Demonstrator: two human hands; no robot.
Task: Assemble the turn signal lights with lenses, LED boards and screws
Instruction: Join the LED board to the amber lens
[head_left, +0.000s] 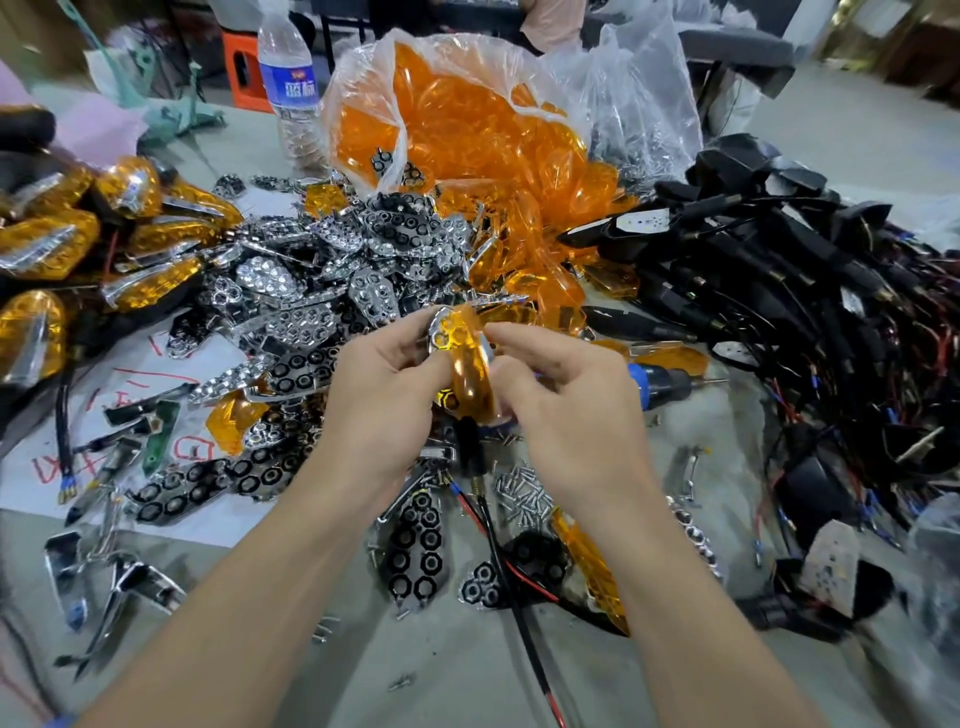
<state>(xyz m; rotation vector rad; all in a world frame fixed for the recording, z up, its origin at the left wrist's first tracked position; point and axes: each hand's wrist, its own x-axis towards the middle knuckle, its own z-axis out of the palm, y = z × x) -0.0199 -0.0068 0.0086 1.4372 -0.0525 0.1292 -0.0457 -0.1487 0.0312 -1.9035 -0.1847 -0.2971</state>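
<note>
**Turn signal light (467, 374) in both hands, lens going on**

Turn signal light sits raised off the worktop (467, 670), well in front of the clear bag of orange lenses (457, 119), on the person's side of it. The left hand (379, 405) has its fingers curled round the light's left edge. The right hand (566, 410) has its fingers clamped in a pinch on the upper right rim. An orange lens (470, 379) covers the front, with a chrome reflector (439, 332) showing at its top. A black stalk (470, 447) and its red-and-black wire (498, 551) hang below, farther still from the bag.

The step in hand looks like seating the lens over the reflector and body. Whether it has snapped fully home cannot be told, as the hands hide the joint.

The next move probably calls for fastening. One hand would have to keep the stack pressed together while the other lets go. The screws (524, 493) lie in a small heap far in front of the bag. The electric screwdriver (665, 387) lies in front of the bag and a little to its right, partly hidden by the right hand. Loose reflectors (311, 291) are piled in front and left of the bag. Black housings (779, 270) lie to its right.
</note>
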